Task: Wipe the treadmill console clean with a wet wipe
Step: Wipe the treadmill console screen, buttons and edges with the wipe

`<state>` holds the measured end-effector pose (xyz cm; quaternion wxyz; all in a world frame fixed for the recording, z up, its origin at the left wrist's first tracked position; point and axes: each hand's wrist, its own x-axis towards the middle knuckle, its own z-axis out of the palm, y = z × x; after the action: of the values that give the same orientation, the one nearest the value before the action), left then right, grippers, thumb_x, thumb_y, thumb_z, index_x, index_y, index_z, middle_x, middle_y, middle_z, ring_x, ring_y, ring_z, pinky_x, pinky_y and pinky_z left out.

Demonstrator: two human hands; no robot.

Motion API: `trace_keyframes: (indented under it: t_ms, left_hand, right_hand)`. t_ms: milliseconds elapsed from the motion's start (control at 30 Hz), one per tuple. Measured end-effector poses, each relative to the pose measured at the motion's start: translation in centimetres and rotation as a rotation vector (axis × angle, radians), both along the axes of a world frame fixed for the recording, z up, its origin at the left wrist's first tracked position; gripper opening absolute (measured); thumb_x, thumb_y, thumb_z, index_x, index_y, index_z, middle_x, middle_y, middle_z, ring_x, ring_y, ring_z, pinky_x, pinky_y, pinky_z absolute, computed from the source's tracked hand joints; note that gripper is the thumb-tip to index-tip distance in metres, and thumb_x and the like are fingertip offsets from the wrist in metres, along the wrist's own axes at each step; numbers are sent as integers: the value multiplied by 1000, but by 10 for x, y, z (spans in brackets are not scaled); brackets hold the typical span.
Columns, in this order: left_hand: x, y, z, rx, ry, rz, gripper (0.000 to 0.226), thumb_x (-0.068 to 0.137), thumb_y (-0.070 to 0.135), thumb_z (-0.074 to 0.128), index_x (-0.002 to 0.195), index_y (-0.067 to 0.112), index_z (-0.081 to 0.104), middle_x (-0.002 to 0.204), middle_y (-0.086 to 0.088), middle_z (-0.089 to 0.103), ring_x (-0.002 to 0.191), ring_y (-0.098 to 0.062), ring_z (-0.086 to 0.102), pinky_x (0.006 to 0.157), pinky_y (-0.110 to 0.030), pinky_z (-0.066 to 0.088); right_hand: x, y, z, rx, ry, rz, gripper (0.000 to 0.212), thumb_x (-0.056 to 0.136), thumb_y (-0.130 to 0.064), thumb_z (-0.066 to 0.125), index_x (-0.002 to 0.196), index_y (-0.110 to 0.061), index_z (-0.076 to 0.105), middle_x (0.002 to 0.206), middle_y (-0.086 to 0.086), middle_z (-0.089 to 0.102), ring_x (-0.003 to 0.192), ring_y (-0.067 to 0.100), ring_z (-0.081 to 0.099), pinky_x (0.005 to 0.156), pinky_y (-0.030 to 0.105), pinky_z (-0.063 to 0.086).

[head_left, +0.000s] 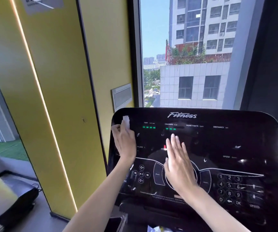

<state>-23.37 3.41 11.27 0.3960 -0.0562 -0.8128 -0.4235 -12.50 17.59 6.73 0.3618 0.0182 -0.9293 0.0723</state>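
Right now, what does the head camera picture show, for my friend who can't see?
A person's left hand presses a white wet wipe on the treadmill console, top left corner. The right hand lies flat on its middle.

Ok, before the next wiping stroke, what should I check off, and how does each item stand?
1. The wet wipe sits under the left hand at the console's upper left corner: ok.
2. Wipe spread flat: cannot tell, the hand covers most of it.
3. The right hand is out of the stroke's path: not ok, it lies flat mid-console.
4. Power off: not ok, green segments glow.
5. Right side clean: not ok, pale smears show above the keypad.
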Motion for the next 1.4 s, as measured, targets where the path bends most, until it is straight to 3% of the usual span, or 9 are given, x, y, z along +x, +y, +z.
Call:
trace_keyframes:
  t_ms: [133, 267, 400, 533, 833, 967, 1100, 1233, 1400]
  left_hand:
    - [-7, -6, -9, -455, 292, -131, 45, 86, -3, 56, 129, 6, 52, 97, -15, 49, 79, -27, 50, 61, -33, 48]
    - [-23, -23, -6, -47, 114, -1, 37, 94, 4, 50, 131, 7, 48, 95, -11, 51, 80, -22, 49, 71, -40, 52]
    - [-12, -12, -20, -488, 348, -230, 38, 91, 1, 53, 127, 14, 54, 99, -7, 50, 88, -24, 54, 62, -36, 54]
    - [-28, -20, -9, -58, 119, 11, 41, 92, -1, 48, 131, 12, 50, 100, -9, 44, 85, -14, 47, 74, -27, 47]
    - [-14, -7, -6, -106, 117, 25, 61, 80, -17, 51, 134, 12, 50, 98, -9, 44, 90, -23, 46, 68, -30, 48]
    - [-8, -4, -20, -585, 378, -203, 62, 70, -21, 54, 125, 7, 55, 96, -4, 39, 82, -23, 44, 45, -33, 49]
    - [-22, -11, -7, -46, 91, 15, 50, 84, -14, 51, 129, 7, 54, 95, -12, 48, 83, -26, 50, 68, -39, 53]
    - [-1, -2, -21, -548, 370, -279, 67, 74, -17, 54, 132, 14, 49, 98, -7, 45, 87, -23, 46, 47, -34, 47]
    - [-12, -14, -10, -97, 77, 10, 61, 74, -21, 53, 125, 11, 57, 94, -14, 47, 80, -27, 47, 52, -36, 47]
  right_hand:
    - [-6, -2, -6, 50, -24, -52, 74, 71, 7, 62, 138, 10, 32, 146, 28, 27, 138, 36, 24, 110, 45, 16]
    - [-10, -4, -10, 85, 8, -104, 65, 71, 10, 51, 134, 14, 35, 143, 32, 30, 135, 41, 28, 109, 48, 17]
    - [-14, -3, -13, 150, 61, -139, 60, 78, 4, 15, 134, 15, 35, 142, 34, 30, 133, 44, 30, 107, 51, 20]
    - [-14, 0, -17, 189, 94, -147, 60, 80, 6, 8, 134, 16, 33, 142, 34, 30, 133, 44, 31, 107, 52, 21]
    - [-15, 0, -17, 215, 107, -145, 54, 86, 5, 12, 136, 15, 30, 144, 33, 28, 135, 43, 28, 110, 51, 22]
    - [-14, 1, -16, 222, 114, -130, 54, 86, 4, 12, 135, 15, 32, 142, 34, 30, 133, 44, 30, 108, 53, 21]
    - [-13, 0, -16, 219, 118, -136, 54, 86, 5, 13, 136, 14, 32, 143, 33, 29, 134, 43, 29, 108, 52, 20]
    - [-13, 2, -15, 223, 119, -125, 53, 87, 4, 15, 135, 15, 32, 143, 34, 29, 134, 44, 29, 108, 52, 20]
    - [-14, -2, -16, 222, 138, -135, 53, 91, 6, 5, 134, 15, 33, 141, 35, 31, 132, 44, 31, 109, 52, 28]
